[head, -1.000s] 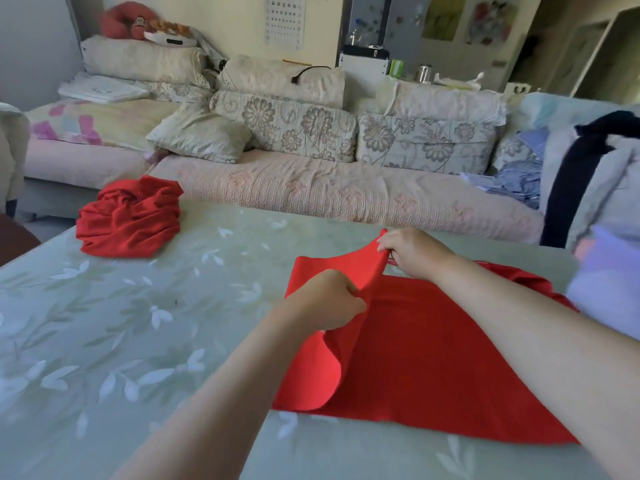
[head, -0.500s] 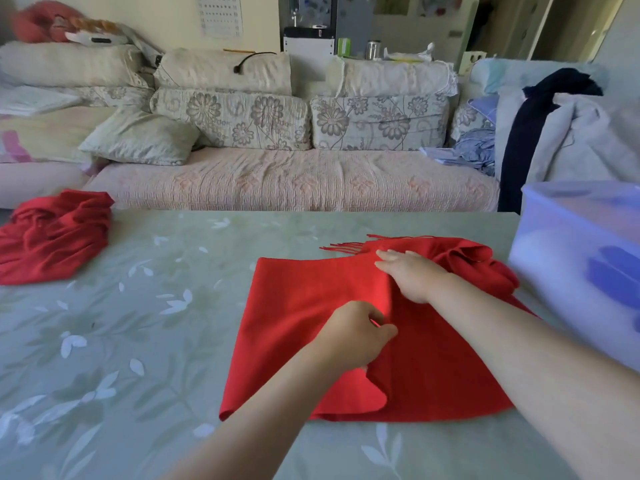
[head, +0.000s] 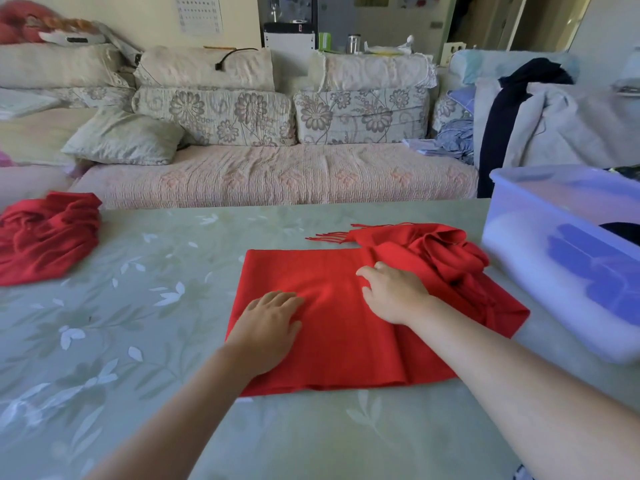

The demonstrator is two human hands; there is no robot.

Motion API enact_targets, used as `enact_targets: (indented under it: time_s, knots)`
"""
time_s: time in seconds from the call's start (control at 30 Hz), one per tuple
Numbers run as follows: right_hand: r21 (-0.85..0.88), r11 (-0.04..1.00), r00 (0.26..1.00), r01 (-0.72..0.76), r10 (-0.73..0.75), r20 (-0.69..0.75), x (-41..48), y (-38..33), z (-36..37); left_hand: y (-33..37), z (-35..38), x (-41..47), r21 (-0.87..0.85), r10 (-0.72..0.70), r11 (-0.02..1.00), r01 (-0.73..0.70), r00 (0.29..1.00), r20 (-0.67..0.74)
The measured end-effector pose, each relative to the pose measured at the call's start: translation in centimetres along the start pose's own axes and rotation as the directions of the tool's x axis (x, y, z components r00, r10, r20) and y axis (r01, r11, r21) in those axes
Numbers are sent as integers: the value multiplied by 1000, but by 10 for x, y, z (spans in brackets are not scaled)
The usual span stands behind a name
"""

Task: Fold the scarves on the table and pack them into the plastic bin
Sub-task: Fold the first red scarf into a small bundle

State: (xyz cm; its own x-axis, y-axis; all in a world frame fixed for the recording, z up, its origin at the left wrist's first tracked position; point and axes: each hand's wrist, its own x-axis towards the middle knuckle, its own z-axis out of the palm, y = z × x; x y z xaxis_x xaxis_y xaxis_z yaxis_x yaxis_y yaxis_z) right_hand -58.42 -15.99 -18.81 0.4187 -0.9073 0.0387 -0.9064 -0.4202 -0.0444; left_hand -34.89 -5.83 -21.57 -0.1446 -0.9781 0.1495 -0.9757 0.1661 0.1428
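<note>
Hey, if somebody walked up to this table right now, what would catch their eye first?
The bright red scarf in the middle of the table, partly folded flat, with the left hand and right hand resting on it and its fringed end bunched toward the right. A second red scarf lies crumpled at the left edge, and a translucent plastic bin stands at the right.

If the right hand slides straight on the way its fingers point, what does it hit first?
The right hand rests on the folded red scarf. Ahead lies only flat cloth, then probably the scarf's fringe, then bare table; the exact line is hard to judge.
</note>
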Motion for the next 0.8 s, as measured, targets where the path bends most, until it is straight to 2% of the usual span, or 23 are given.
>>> enact_targets:
  time_s: [0.13, 0.2, 0.33, 0.47, 0.57, 0.63, 0.73, 0.8]
  knots:
    - [-96, 988, 988, -121, 129, 82, -30, -5, -8, -12, 4, -16, -20, -29, 999, 29, 1000, 3]
    - [-64, 985, 972, -159, 167, 163, -46, -11, -11, -15, 6, -22, -27, -66, 997, 67, 997, 34]
    - [2, 997, 976, -79, 77, 204, -72, -26, -12, -14, 11, -36, 21, -95, 995, 93, 983, 158]
    - [108, 985, 979, -136, 116, 170, -70, -11, -17, -13, 10, -45, 42, -87, 996, 80, 978, 188]
    - [74, 989, 965, -125, 104, 239, -73, -3, -14, -12, 9, -46, 23, -80, 997, 77, 973, 218]
    - [-31, 995, 957, -95, 99, 272, -78, -7, -10, -13, 7, -43, -3, -81, 996, 84, 973, 214]
    - [-234, 971, 989, -46, 78, 127, -76, -18, -8, -18, 10, -39, -9, -80, 997, 82, 989, 123]
    - [-222, 975, 1000, 18, -17, 7, -72, -22, -2, -17, 15, -40, 46, -40, 998, 35, 994, 97]
